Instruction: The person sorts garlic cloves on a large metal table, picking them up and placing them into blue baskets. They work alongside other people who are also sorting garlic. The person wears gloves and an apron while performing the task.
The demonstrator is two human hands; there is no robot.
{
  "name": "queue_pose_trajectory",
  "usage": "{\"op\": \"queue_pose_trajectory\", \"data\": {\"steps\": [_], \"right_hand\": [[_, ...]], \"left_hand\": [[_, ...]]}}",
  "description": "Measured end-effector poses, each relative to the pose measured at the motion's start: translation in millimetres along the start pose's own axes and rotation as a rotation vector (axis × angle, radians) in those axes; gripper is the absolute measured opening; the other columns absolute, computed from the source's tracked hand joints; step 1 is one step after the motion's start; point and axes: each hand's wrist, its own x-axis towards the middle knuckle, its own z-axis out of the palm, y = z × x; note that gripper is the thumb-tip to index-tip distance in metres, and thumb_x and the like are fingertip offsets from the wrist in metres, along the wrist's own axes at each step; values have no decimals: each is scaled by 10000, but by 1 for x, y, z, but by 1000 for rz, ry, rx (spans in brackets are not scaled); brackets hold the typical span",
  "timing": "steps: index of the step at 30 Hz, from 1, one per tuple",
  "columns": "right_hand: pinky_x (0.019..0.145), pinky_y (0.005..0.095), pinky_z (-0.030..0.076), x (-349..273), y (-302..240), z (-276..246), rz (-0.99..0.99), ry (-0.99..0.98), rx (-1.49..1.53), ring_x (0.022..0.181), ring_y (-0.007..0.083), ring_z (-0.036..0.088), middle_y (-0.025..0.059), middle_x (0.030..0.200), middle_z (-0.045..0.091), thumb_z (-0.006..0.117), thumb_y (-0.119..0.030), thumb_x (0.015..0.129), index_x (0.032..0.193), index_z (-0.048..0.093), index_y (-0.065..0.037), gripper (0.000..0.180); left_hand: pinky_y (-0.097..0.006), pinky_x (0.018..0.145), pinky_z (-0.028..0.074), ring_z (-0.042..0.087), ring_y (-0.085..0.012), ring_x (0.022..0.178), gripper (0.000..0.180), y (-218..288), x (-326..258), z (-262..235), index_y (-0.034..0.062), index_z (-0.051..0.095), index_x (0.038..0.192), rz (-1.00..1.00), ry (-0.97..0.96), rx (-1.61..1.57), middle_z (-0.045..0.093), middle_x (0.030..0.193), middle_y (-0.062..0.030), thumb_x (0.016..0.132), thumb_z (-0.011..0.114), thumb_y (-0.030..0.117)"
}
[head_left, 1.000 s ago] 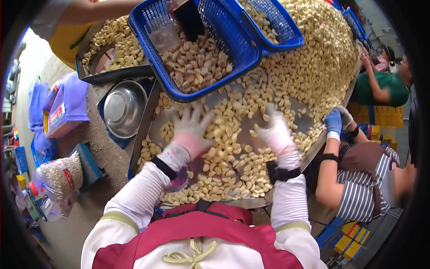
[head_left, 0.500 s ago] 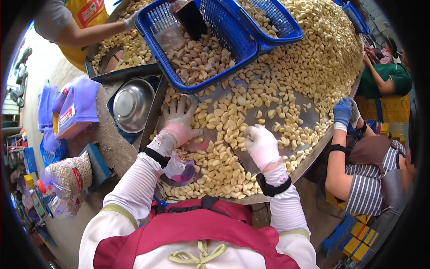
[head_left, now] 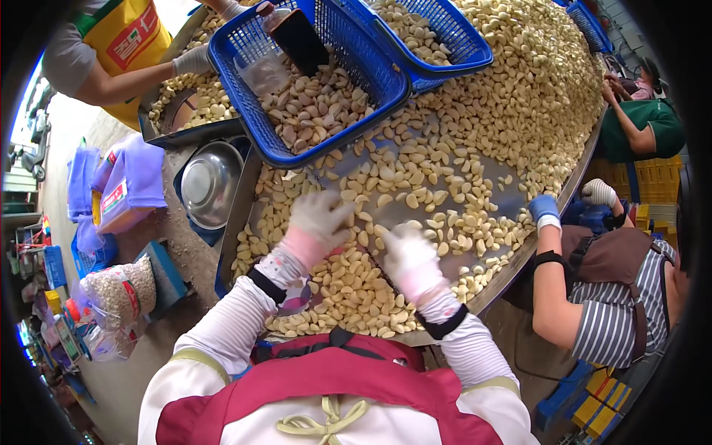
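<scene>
Both my hands wear white gloves and work over peeled garlic cloves [head_left: 356, 285] spread on the metal table [head_left: 467, 167]. My left hand [head_left: 319, 219] is low over the cloves, fingers apart and slightly bent toward the right, with nothing visibly held. Just to its right, my right hand [head_left: 408, 256] touches the near heap; motion smears its fingers, so any clove in them is hidden. Under my left wrist shows part of a clear, purple-edged container [head_left: 297, 298]. Beyond my hands, a large pile of garlic cloves [head_left: 534, 89] rises at the far right.
A blue basket [head_left: 297, 157] with garlic and a dark bottle [head_left: 300, 41] stands ahead, beside another blue basket [head_left: 475, 63]. A metal bowl [head_left: 211, 185] sits left. Co-workers' hands include a gloved one [head_left: 193, 61] at far left and a blue-gloved one [head_left: 545, 208] at right.
My left hand has moved right and closer to my right hand, its fingers less spread. My right hand has shifted slightly left and nearer. The co-worker's hands at the right have separated.
</scene>
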Motion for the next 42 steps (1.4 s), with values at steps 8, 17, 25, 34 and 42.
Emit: {"op": "queue_pose_trajectory", "data": {"steps": [8, 17, 25, 34, 42], "right_hand": [[873, 464, 530, 71, 7, 3, 15, -41, 130, 1016, 387, 631, 174, 1076, 660, 617, -62, 814, 1139, 680, -80, 331], [909, 442, 527, 97, 54, -7, 345, -64, 126, 1078, 382, 627, 168, 1147, 627, 698, -104, 806, 1053, 684, -85, 248], [859, 436, 549, 35, 49, -27, 256, -20, 139, 991, 387, 640, 186, 1106, 608, 653, -51, 825, 1036, 660, -94, 216], [654, 351, 553, 26, 39, 6, 341, -290, 723, 747, 245, 662, 128, 969, 641, 554, -128, 865, 1282, 555, -112, 417], [868, 352, 506, 21, -10, -14, 256, -292, 945, 929, 232, 646, 154, 995, 696, 533, -359, 1023, 1168, 622, 26, 421]], "left_hand": [[-386, 810, 533, 655, -315, 912, 267, -10, -4, 5, 64, 709, 1077, -379, 521, -318, 640, 1100, -137, 821, 747, 131], [-446, 788, 522, 643, -308, 902, 178, -11, -8, 8, 130, 710, 963, -66, 40, 40, 654, 944, -89, 850, 718, 268], [-482, 813, 530, 647, -380, 928, 246, 2, -1, 12, 105, 670, 1104, -358, -13, -111, 668, 1040, -156, 882, 655, 210], [-476, 826, 529, 651, -403, 959, 321, 23, -11, 23, 82, 614, 1233, -221, 177, -350, 665, 1105, -198, 917, 600, 136], [-476, 716, 531, 660, -373, 758, 320, 81, -4, 11, 43, 607, 1141, -194, 174, -294, 652, 806, -136, 832, 627, 120]]}}
